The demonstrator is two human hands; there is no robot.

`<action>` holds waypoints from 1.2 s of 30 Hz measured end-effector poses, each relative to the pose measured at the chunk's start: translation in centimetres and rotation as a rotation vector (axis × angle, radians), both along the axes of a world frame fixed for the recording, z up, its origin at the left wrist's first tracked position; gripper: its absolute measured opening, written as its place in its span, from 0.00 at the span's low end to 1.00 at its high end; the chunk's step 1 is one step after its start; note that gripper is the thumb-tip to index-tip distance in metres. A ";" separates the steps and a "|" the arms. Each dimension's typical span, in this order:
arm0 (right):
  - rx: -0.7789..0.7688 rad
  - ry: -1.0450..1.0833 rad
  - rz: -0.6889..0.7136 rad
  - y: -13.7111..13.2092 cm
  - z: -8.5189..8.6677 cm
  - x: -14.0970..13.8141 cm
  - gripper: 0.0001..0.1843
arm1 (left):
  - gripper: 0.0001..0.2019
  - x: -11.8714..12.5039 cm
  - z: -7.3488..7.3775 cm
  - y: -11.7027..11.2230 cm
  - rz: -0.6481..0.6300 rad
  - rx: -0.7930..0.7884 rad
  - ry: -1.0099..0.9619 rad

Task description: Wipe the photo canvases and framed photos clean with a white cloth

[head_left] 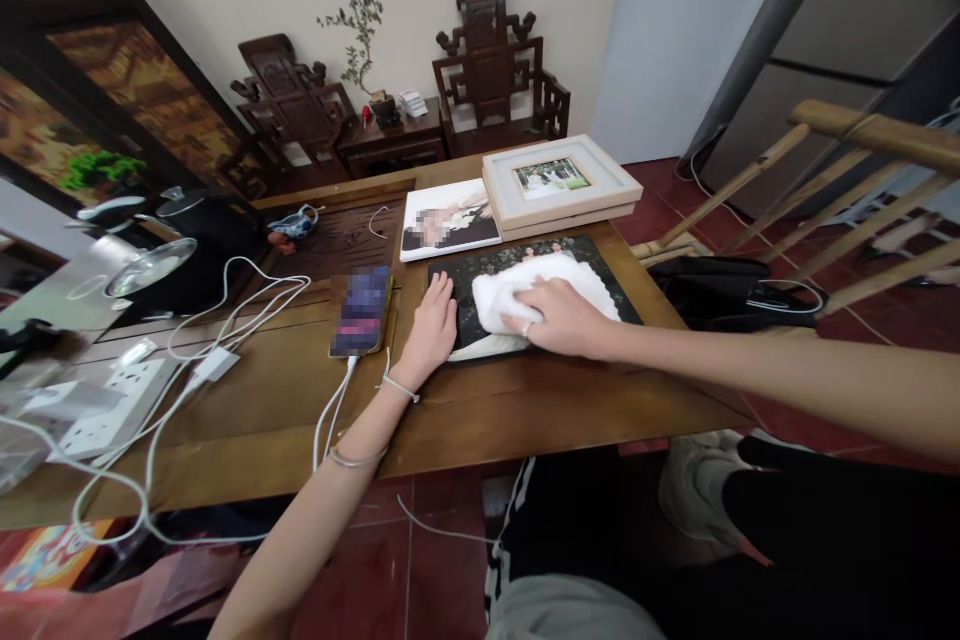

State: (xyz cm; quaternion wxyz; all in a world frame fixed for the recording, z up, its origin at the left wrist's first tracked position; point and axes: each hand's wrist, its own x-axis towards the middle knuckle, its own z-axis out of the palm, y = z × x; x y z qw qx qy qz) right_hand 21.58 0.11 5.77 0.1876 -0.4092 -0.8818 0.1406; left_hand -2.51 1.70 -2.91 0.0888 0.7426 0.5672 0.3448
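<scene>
A dark photo print (pixel 600 275) lies flat on the wooden table (pixel 480 410). My left hand (pixel 431 325) rests on its left edge, fingers stretched flat, holding it still. My right hand (pixel 559 315) presses a folded white cloth (pixel 525 285) onto the middle of the print, fingers curled over the cloth. A ring shows on one right finger. Bracelets sit on my left wrist.
Behind the print lie another photo print (pixel 448 217) and a white framed picture (pixel 561 180). A phone (pixel 362 310) on a white cable lies left of my left hand. Power strips (pixel 112 400) and cables cover the table's left. A bamboo chair (pixel 847 190) stands right.
</scene>
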 end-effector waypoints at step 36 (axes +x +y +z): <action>0.047 0.006 -0.016 3.5 -0.1 -3.4 0.16 | 0.23 0.0 0.2 -0.1 -0.017 0.006 -0.006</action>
